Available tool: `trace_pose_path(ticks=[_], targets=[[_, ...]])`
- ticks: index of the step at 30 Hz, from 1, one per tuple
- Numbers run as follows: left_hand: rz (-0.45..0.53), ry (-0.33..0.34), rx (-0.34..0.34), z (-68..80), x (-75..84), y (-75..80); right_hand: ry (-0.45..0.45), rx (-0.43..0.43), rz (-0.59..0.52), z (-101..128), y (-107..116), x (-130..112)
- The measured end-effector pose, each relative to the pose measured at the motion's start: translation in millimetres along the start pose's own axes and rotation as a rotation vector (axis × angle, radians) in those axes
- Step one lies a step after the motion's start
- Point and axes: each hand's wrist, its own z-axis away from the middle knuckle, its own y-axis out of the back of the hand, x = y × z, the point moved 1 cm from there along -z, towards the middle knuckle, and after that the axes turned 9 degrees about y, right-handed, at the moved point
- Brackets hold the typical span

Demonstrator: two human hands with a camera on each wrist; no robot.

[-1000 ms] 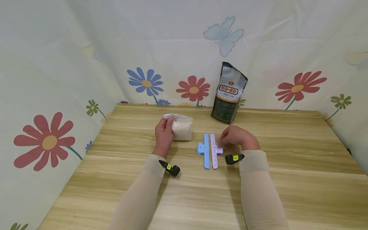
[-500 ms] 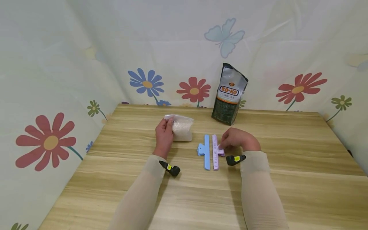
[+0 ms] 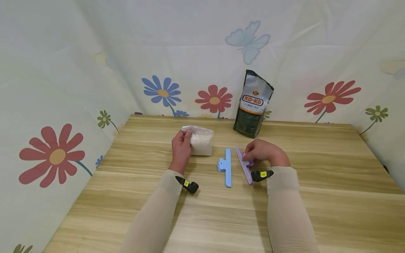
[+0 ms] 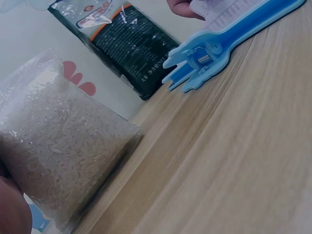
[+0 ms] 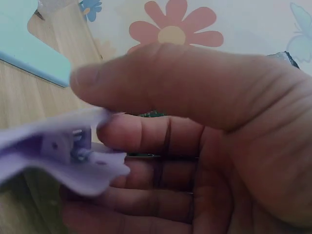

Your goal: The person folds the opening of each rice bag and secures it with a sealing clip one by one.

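A small clear plastic bag of rice (image 3: pixel 201 142) stands on the table, and my left hand (image 3: pixel 181 150) pinches its upper left side. Close up in the left wrist view, the grains show through the bag. My right hand (image 3: pixel 264 151) holds a purple bag clip (image 3: pixel 245 171), tilted with its lower end toward the right. In the right wrist view, the thumb lies over the clip's handle (image 5: pixel 92 163) and the fingers are under it. Between the hands a blue bag clip (image 3: pixel 228 172) rests on the table.
Behind my right hand, a black and silver KO-KO rice bag (image 3: pixel 251 109) stands upright near the table's back edge. The wooden table (image 3: pixel 215 218) meets a flower-printed cloth (image 3: pixel 186 52) at the back and sides.
The purple clip has shifted right and turned from parallel with the blue clip to a slant, moving with my right hand. My left hand and the rice bag stay nearly still.
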Motion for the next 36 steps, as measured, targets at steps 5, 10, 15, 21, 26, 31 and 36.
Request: trace_pose_path(ticks=[5,10,15,21,26,31,36], targets=[[-0.011,0.046,-0.022,5.5,9.8,0.6,0.010,0.018,-0.001,2,3,-1],[-0.037,0.077,-0.044,14.4,24.8,1.5,0.008,0.061,-0.073,8,6,-5],[-0.060,0.068,-0.050,13.5,25.5,2.8,-0.009,0.094,-0.109,12,8,-11],[-0.047,0.068,-0.055,12.4,24.4,4.0,-0.017,0.141,-0.034,16,11,-15],[-0.037,0.066,-0.063,12.4,24.8,4.6,0.007,0.197,0.024,15,12,-16],[-0.033,0.062,-0.065,12.7,25.0,5.2,0.033,0.257,0.094,12,13,-16],[-0.034,0.060,-0.058,12.3,24.6,5.5,0.050,0.312,0.128,12,15,-18]])
